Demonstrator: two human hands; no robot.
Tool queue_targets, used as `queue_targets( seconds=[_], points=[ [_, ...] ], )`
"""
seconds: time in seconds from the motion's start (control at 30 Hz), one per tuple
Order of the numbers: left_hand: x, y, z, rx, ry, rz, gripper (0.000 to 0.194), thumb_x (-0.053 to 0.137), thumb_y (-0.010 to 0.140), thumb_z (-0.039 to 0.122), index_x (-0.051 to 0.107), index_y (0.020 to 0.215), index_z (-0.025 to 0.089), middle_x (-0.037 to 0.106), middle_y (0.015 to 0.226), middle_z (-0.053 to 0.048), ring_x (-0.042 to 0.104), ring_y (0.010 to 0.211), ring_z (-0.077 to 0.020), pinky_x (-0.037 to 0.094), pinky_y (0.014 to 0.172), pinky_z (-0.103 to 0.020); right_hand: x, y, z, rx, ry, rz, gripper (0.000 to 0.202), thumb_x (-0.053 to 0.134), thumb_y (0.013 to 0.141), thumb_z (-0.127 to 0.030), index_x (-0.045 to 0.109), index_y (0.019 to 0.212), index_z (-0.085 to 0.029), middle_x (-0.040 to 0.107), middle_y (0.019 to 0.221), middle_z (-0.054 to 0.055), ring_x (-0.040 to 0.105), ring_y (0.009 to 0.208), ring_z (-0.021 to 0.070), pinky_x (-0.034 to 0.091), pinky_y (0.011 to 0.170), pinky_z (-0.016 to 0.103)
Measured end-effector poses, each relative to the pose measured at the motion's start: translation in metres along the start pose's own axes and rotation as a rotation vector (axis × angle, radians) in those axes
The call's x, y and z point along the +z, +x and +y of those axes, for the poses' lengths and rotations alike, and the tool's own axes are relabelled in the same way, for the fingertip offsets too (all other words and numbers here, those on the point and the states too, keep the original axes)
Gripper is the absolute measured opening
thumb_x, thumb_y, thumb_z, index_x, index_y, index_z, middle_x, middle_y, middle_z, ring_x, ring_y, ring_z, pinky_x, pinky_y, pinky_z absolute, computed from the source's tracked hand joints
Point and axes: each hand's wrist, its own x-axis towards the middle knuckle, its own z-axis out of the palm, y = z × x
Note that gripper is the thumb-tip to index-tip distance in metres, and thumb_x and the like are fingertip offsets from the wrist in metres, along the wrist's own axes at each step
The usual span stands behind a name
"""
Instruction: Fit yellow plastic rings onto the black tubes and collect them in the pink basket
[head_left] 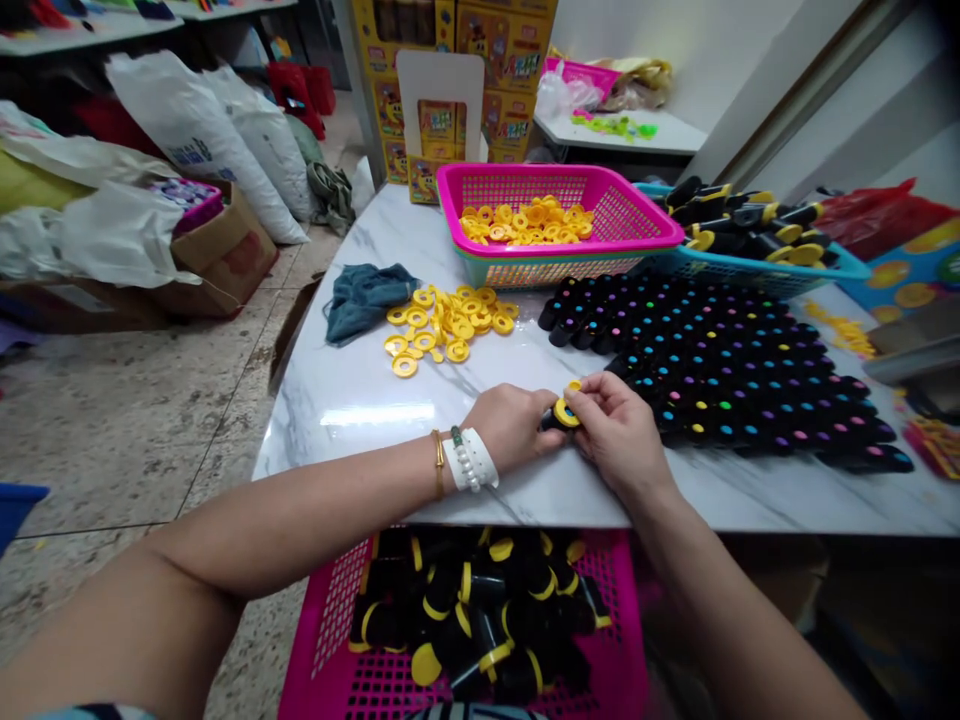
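Near the table's front edge, my left hand [517, 425] is closed around a small black cylinder [550, 418] lying on its side. A yellow ring cap [567, 412] sits at the cylinder's right end. My right hand [619, 425] pinches the cap's upper edge between thumb and fingers. Beyond my hands lies a loose pile of yellow ring caps [457, 325]. Rows of black cylinders [735, 360] with coloured dots on their ends stand close together to the right of my right hand.
A pink basket [559, 175] of yellow caps and a blue basket [844, 268] of black-and-yellow pieces stand behind. Below the table edge, a pink basket [319, 640] holds capped black cylinders. A dark blue cloth [367, 298] lies left; stacked boxes [510, 60] stand at the back.
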Motion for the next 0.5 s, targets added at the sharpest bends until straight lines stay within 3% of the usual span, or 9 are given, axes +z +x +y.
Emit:
queue_targets(
  seconds=[0.23,0.5],
  points=[
    [-0.0003,0.0017,0.0002,-0.019,-0.047,-0.009,0.019,0.065,0.077,0.034,0.069,0.085,0.018,0.066,0.065,-0.001,0.059,0.056,-0.0147,0.038,0.054,-0.024,-0.0034,-0.0056,0.0056,-0.079,-0.115,0.019,0.022,0.065,0.084,-0.041,0.054,0.088,-0.022,0.053,0.07,-0.004,0.041,0.045,0.0073,0.034,0.042,0.02],
    [-0.0026,0.001,0.0017,-0.036,-0.116,-0.02,0.017,0.066,0.074,0.028,0.067,0.086,0.016,0.068,0.064,-0.001,0.063,0.059,-0.0163,0.044,0.059,-0.026,-0.0003,-0.0047,0.0044,-0.132,-0.198,0.045,0.02,0.063,0.084,-0.04,0.053,0.086,-0.022,0.055,0.072,-0.002,0.054,0.059,0.013,0.042,0.05,0.023]
  ],
)
